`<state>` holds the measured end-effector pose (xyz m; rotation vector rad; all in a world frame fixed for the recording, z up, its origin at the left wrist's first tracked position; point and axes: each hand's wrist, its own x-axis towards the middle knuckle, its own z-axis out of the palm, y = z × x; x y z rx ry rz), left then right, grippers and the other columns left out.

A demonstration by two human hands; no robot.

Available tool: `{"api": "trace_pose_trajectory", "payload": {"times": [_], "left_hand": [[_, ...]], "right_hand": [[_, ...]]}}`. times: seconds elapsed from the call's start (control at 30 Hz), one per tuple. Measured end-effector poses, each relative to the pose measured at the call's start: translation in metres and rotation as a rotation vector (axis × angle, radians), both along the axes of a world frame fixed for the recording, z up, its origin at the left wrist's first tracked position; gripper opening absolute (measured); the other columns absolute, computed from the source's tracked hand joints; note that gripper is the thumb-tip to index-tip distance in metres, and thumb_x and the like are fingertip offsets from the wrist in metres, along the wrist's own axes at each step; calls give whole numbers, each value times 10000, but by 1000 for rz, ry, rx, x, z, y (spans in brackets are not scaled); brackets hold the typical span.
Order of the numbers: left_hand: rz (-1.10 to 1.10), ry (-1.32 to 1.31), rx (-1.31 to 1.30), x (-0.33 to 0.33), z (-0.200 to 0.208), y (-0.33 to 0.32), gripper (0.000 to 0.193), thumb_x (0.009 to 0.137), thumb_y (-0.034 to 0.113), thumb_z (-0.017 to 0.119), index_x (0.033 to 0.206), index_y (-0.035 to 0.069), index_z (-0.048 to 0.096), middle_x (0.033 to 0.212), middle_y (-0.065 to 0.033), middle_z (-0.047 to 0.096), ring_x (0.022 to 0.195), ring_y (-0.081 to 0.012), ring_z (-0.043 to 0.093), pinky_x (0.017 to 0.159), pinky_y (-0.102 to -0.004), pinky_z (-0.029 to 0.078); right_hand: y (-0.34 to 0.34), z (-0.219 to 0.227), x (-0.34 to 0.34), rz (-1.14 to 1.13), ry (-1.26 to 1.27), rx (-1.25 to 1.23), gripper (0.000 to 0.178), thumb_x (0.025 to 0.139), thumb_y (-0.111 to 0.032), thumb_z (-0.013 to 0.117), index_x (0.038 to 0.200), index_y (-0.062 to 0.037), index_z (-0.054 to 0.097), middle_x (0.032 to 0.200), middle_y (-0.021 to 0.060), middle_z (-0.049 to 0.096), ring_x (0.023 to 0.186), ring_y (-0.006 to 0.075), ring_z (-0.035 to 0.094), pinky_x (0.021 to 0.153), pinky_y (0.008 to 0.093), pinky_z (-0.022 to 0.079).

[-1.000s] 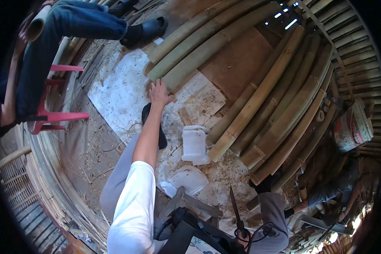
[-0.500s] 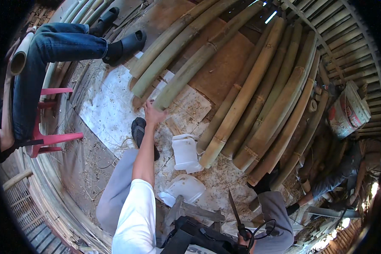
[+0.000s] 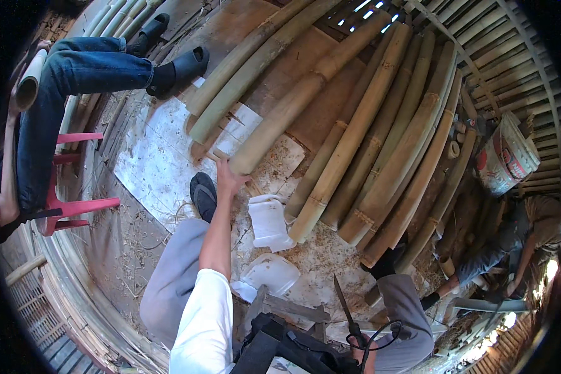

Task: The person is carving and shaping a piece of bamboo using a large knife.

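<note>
My left hand (image 3: 230, 179) is closed at the near end of a thick bamboo pole (image 3: 286, 118), its fingers at the lower left of the cut end. This pole slants away to the upper right. At the lower edge, my right hand (image 3: 364, 356) holds a knife (image 3: 345, 305) by its dark handle, the long pointed blade upward; much of this hand is hidden. To the left of the held pole lie two more poles, the nearer one a green bamboo pole (image 3: 230, 103). On its right, several brown bamboo poles (image 3: 349, 149) lie side by side.
White plastic pieces (image 3: 269, 223) and a low wooden frame (image 3: 293, 306) sit between my legs. A person in jeans (image 3: 99, 65) is on the left beside a pink plastic chair (image 3: 81, 206). Another person (image 3: 511, 243) crouches at right, below a white bucket (image 3: 508, 156).
The held bamboo pole has rolled, its brown side now up instead of the green one, and its near end lies slightly lower. My left hand has shifted down with it.
</note>
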<state>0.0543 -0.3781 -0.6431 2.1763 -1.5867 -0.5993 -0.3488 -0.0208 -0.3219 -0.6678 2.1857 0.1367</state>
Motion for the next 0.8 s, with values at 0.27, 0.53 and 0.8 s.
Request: {"api": "trace_pose_trajectory", "payload": {"times": [0.27, 0.53, 0.8], "left_hand": [[-123, -114, -145, -10, 184, 12, 773, 477, 350, 879, 1078, 34, 508, 996, -149, 599, 921, -377, 604, 773, -450, 493], [-507, -667, -510, -27, 488, 102, 680, 438, 375, 849, 987, 107, 549, 956, -58, 552, 953, -255, 530, 839, -421, 363], [-870, -935, -551, -33, 734, 255, 673, 386, 126, 816, 1025, 97, 607, 963, -61, 567, 975, -273, 537, 854, -414, 400]], "right_hand": [[62, -41, -33, 237, 42, -212, 342, 745, -288, 685, 826, 43, 674, 631, 198, 599, 600, 298, 614, 587, 394, 461], [84, -32, -29, 219, -49, -237, 529, 810, -417, 649, 881, 108, 648, 824, 331, 623, 853, 478, 611, 770, 505, 479], [118, -41, -35, 282, -32, -328, 583, 835, -434, 617, 889, 146, 631, 960, 362, 606, 961, 482, 582, 847, 499, 472]]}}
